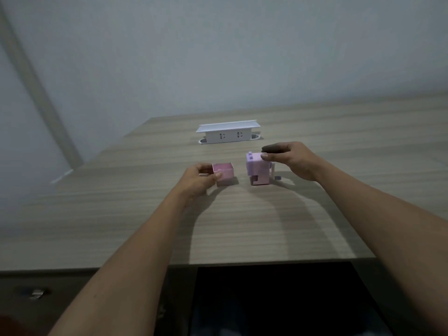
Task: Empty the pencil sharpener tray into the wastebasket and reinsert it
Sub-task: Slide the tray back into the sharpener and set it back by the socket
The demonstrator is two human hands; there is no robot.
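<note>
A small pink tray [225, 172] is out of the sharpener, resting on or just above the table with its open side up. My left hand [199, 178] grips its left end between thumb and fingers. To its right stands the lilac pencil sharpener [257, 169], upright on the wooden table [242, 219], with an empty slot low on its front and a crank on its right side. My right hand [289, 159] holds the sharpener's top, thumb on the near edge and fingers over the far side. No wastebasket is in view.
A white pop-up socket box [228, 133] stands raised from the table behind the sharpener. The wall lies beyond it. The table's near edge runs across the lower frame, with a dark gap [278, 299] under it and a small metal piece [37, 293] at lower left.
</note>
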